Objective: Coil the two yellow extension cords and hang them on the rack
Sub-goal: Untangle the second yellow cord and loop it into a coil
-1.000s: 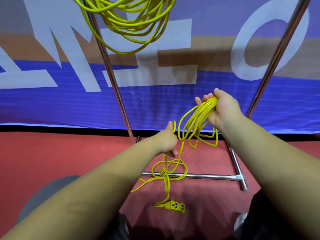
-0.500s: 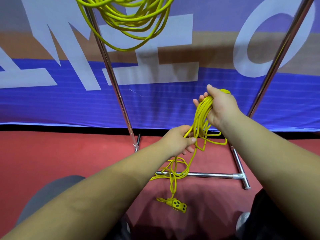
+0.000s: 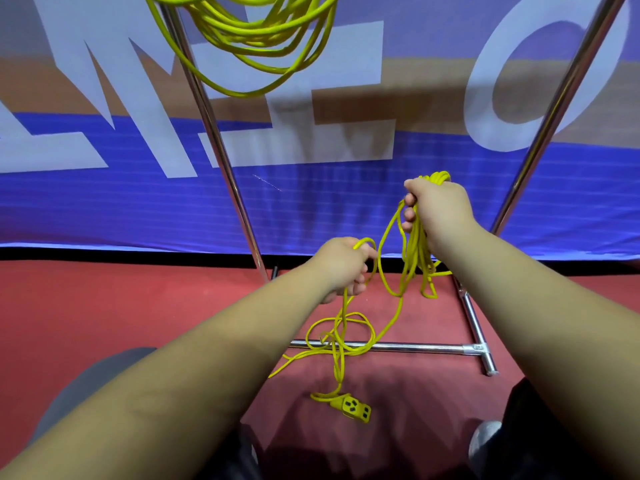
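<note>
One yellow extension cord (image 3: pixel 263 39) hangs coiled from the top of the metal rack (image 3: pixel 221 161), its loops reaching down at upper centre. My right hand (image 3: pixel 436 209) grips a bundle of loops of the second yellow cord (image 3: pixel 414 258), which dangle below the fist. My left hand (image 3: pixel 341 265) holds a loose strand of the same cord lower and to the left. The rest of that cord lies tangled on the red floor over the rack's base bar (image 3: pixel 408 348), ending in a yellow socket block (image 3: pixel 353 407).
A blue, tan and white banner (image 3: pixel 104 195) stands behind the rack. The rack's right upright (image 3: pixel 554 109) slants up at the right, and its foot (image 3: pixel 483 344) lies on the red carpet. My legs and shoes fill the bottom edge.
My right hand has turned over the bundle and lowered slightly. My left hand drew back to the left, holding a fresh strand, and a long loop now hangs between the hands.
</note>
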Demonstrator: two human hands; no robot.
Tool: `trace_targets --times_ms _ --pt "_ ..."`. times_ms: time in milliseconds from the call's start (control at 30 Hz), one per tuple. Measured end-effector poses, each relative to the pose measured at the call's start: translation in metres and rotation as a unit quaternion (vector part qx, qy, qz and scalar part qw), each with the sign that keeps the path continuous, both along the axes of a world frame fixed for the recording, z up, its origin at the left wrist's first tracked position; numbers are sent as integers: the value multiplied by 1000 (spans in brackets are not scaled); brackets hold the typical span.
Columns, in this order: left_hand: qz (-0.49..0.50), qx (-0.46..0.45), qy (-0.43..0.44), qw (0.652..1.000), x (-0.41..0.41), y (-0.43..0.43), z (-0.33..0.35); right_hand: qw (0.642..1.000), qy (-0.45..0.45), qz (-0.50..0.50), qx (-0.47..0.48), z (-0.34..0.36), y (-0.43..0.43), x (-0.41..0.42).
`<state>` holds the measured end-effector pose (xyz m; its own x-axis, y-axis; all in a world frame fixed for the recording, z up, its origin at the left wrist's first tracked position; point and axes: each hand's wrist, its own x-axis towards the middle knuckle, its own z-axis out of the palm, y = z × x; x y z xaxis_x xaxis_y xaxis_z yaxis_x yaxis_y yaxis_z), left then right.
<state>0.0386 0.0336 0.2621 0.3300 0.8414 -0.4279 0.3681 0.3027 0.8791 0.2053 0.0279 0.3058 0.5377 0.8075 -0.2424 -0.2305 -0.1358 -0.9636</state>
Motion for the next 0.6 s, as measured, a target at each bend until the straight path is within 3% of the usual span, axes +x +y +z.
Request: trace_targets --times_ms 100,267,600 --pt "62 -67 -102 991 -4 10 20 999 -38 7 -15 -6 -1 0" --pt "98 -120 -330 931 -11 26 48 995 -60 64 -41 -22 -5 -9" --pt "184 -129 -457 861 -3 48 72 957 11 287 -28 -38 -17 -39"
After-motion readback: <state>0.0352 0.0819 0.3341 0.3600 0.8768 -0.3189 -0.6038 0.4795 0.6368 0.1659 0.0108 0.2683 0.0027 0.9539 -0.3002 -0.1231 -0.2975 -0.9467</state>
